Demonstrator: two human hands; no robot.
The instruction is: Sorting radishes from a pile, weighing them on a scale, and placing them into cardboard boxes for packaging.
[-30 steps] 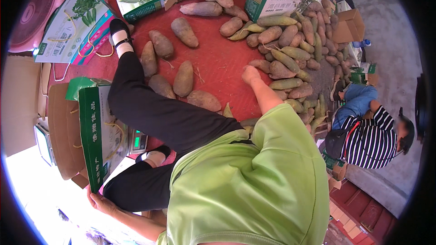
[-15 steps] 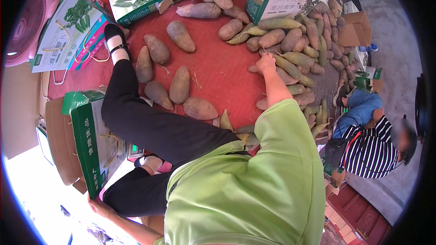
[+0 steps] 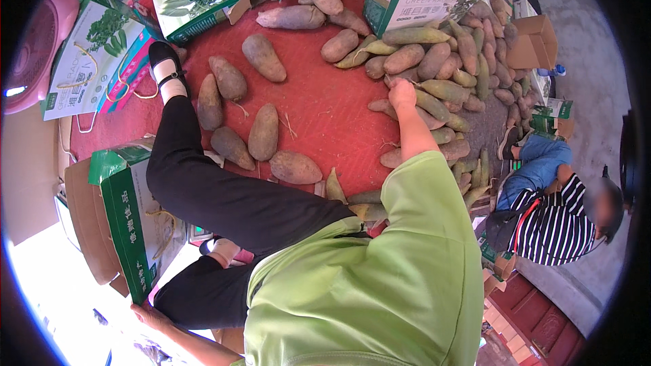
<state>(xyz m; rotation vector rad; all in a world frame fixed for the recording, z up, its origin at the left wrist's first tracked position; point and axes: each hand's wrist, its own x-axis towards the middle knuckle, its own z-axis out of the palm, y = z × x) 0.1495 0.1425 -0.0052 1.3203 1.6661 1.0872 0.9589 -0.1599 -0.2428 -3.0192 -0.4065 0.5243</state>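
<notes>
My right hand (image 3: 403, 95) reaches to the left edge of a heap of soil-covered radishes (image 3: 434, 61), some brown, some green. Its fingers curl in among the radishes; what they grip is hidden. Beside it lies a brownish radish (image 3: 383, 107) with a thin root end. At lower left, my left hand (image 3: 152, 315) holds the bottom corner of an upright green and white cardboard box (image 3: 129, 224) with open flaps. Its fingers are partly hidden behind the box. Several loose radishes (image 3: 263, 132) lie on the red mat (image 3: 319, 95) by my outstretched leg.
More green and white boxes (image 3: 424, 0) stand along the far side. A pink fan (image 3: 44, 47) and carrier bags (image 3: 91, 54) are at far left. An open brown carton (image 3: 532, 42) stands beyond the heap. At right is another person in a striped top (image 3: 549, 227).
My right hand has shifted slightly and its fingers have curled in tighter at the heap. My left hand stays at the box corner. The view has swung a little.
</notes>
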